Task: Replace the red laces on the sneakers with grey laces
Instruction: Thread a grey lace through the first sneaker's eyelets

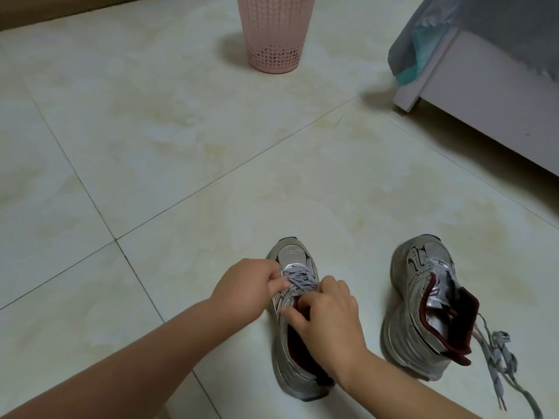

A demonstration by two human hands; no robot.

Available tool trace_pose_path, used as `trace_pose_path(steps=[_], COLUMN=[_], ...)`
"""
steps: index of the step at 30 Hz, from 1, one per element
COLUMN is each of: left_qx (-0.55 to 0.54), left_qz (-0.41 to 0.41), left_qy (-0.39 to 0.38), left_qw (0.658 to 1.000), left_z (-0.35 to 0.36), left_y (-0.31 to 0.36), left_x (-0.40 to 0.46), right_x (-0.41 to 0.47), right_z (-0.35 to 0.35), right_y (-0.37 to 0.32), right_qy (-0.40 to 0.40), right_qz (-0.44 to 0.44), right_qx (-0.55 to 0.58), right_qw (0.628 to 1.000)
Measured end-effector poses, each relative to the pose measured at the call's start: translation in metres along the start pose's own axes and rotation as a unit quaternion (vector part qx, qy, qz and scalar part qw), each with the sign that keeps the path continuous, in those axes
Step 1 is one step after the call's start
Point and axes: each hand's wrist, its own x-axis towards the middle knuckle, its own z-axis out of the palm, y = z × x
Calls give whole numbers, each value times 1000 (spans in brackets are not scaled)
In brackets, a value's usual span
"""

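Both hands [248, 282] [328, 309] pinch grey lace [302, 281] crisscrossing one silver-grey sneaker [295, 352] — maroon-lined, seemingly half-laced.

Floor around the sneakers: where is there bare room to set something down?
Bare tile lies between the pink basket and the left sneaker, and left of the left hand. Crowded: the narrow gap between the sneakers, and right of the right sneaker, where a loose grey lace sprawls.

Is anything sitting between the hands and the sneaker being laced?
Nothing visible does. Both the left hand and right hand are already on the left sneaker, at its grey lace.
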Motion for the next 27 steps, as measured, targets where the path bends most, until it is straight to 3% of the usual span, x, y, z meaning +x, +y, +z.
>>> trace_pose_path(steps=[2, 5, 8, 16, 27], left_qx=[-146, -352, -415, -347, -201], left_qz=[-52, -120, -145, -137, -63], left_qy=[-25, -78, -90, -71, -46], left_qw=[988, 925, 894, 925, 976], left_z=[4, 7, 8, 25, 28], left_y=[-3, -5, -7, -9, -3], left_x=[-1, -5, -6, -7, -5], right_x=[4, 5, 4, -1, 3], right_z=[-1, -3, 2, 11, 10], right_y=[0, 1, 7, 16, 19], right_qy=[0, -3, 4, -5, -32], right_qz=[23, 42, 42, 70, 58], right_qx=[44, 114, 129, 281, 293], right_qw=[999, 993, 991, 957, 954])
